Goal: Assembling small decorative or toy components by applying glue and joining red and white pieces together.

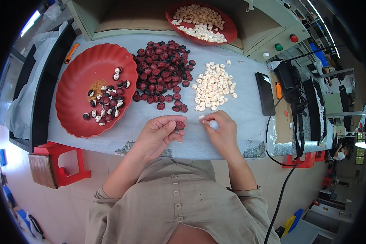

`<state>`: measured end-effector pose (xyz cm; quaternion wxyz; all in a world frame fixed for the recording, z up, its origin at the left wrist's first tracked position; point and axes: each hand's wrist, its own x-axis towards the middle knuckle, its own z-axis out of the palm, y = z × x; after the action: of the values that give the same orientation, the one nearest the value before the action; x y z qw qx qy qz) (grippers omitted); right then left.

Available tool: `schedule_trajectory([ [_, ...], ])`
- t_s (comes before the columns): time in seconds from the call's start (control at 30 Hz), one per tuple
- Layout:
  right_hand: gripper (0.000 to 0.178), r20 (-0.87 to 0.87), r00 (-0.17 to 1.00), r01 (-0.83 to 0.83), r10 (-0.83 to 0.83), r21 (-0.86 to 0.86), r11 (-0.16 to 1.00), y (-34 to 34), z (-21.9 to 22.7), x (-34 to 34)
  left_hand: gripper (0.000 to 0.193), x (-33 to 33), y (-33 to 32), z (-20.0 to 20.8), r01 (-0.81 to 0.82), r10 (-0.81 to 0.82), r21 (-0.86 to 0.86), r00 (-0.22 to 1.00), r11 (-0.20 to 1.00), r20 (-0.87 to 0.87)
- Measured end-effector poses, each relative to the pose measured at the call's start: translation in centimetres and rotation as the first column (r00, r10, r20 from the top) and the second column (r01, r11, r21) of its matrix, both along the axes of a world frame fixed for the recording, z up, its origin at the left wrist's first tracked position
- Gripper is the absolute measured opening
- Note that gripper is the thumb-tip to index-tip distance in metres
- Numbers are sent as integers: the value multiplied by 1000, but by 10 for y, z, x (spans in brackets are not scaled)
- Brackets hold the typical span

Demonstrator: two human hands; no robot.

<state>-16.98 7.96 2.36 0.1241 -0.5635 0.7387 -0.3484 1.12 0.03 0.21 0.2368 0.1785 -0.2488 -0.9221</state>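
Between the thumb and fingers of my left hand is a dark red round piece with a ridged face. My right hand is closed around a small whitish tube, whose rounded end shows beside the thumb. Its fingertips are at a small cream piece; I cannot tell if they pinch it. Beyond my left hand lies a heap of dark red and black pieces. A pile of cream shell-like pieces spreads beyond my right hand.
A red scalloped tray at left holds several joined red, black and white pieces. Another red tray with cream pieces stands in the box-like housing at the back. A black phone and dark cables lie at right. An orange lighter is far left.
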Motion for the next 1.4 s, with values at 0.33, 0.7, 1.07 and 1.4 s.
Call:
schedule_trajectory([
  [0.33, 10, 159, 982, -117, 104, 74, 990, -13, 4, -19, 25, -1, 0, 2, 6, -6, 0, 1000, 1000, 12],
  [0.7, 11, 35, 985, -170, 166, 193, 966, -15, 14, -18, 25, -1, 1, 1, -10, 10, 14, 1000, 1000, 9],
  [1.07, 9, 846, 528, -32, 74, -68, 997, -6, 6, 24, 24, -6, 1, 7, -23, 21, 19, 997, 1000, 71],
  [1.4, 10, 664, 735, -127, 136, -63, 990, -8, 8, 31, 23, -7, 2, 7, -49, 48, 14, 996, 999, 72],
])
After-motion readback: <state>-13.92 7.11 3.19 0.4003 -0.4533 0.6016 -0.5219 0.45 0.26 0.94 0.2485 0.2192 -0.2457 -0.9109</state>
